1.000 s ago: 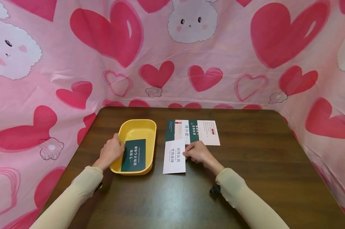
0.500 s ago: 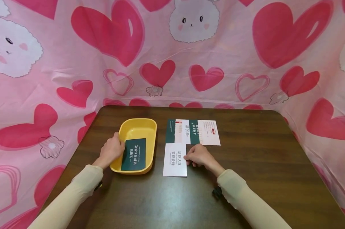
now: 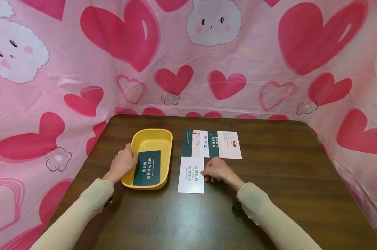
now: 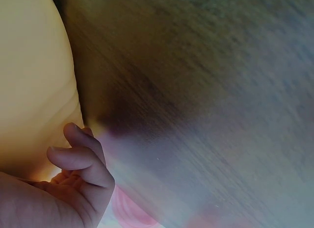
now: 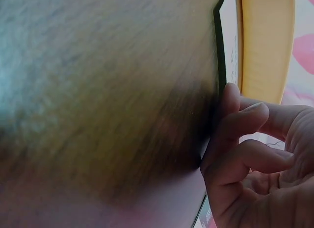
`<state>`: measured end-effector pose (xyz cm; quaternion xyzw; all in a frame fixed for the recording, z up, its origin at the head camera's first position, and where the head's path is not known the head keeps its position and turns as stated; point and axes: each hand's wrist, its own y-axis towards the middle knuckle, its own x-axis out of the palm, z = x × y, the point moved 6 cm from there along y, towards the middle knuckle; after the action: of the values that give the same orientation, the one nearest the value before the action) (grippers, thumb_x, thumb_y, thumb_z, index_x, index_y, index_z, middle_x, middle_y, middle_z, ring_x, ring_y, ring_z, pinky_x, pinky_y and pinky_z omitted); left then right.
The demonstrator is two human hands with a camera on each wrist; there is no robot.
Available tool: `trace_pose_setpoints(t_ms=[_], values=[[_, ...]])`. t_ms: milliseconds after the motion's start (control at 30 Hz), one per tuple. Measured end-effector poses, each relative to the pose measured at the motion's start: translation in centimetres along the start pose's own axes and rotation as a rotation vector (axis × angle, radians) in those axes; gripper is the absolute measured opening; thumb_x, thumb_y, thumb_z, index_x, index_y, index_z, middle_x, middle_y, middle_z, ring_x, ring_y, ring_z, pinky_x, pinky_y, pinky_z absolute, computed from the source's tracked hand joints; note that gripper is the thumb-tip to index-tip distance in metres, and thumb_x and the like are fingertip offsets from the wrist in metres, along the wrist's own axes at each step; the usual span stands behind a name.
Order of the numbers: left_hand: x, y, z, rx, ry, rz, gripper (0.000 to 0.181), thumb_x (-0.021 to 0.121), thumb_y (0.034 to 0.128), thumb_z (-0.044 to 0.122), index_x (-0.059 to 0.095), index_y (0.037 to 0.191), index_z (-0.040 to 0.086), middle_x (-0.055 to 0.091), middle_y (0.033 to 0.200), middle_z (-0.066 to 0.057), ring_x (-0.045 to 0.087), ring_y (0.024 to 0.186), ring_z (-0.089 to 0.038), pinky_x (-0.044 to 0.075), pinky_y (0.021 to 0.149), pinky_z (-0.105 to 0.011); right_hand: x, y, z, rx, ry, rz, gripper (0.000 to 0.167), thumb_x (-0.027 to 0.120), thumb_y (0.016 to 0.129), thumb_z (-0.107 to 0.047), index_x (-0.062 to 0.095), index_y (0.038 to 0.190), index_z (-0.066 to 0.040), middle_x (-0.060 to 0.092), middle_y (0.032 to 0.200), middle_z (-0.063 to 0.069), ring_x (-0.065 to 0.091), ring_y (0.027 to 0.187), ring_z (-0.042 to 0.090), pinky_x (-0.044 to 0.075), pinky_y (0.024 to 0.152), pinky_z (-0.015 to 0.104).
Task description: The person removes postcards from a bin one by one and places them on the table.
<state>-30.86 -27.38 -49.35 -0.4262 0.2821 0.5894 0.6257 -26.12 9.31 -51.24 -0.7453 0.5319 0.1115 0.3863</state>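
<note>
My left hand grips the left side of a yellow tray; in the left wrist view its curled fingers lie against the tray's wall. A dark green card with white lettering lies inside, toward the near end. To the tray's right, a white card with grey lettering lies on the table, below a row of overlapping cards. My right hand pinches its right edge between thumb and forefinger, the other fingers curled. In the right wrist view only a sliver of the white card shows.
The row beyond holds green cards, a white one and pale pink ones, overlapping side by side. They lie on a dark wooden table. A pink cloth with hearts hangs round the far and side edges.
The white card, tilted over the row's near edge a second ago, now lies flat against it, slightly nearer to me. My right hand came down with it. My left hand and the tray keep still.
</note>
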Motion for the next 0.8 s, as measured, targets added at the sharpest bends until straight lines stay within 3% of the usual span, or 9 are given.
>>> trace_pose_setpoints(t_ms=[800], values=[[0.1,0.0,0.0,-0.003,-0.001,-0.002,0.047,0.054,0.1077,0.019,0.035,0.143,-0.006,0.058,0.102,-0.022,0.063,0.082,-0.033,0.060,0.081,-0.049,0.2,1.5,-0.8,-0.012,-0.188,-0.017,0.036,0.073,0.095,-0.026,0.071,0.064,-0.007,0.065,0.059,0.006,0.050,0.046,0.016,0.034,0.044,0.026]])
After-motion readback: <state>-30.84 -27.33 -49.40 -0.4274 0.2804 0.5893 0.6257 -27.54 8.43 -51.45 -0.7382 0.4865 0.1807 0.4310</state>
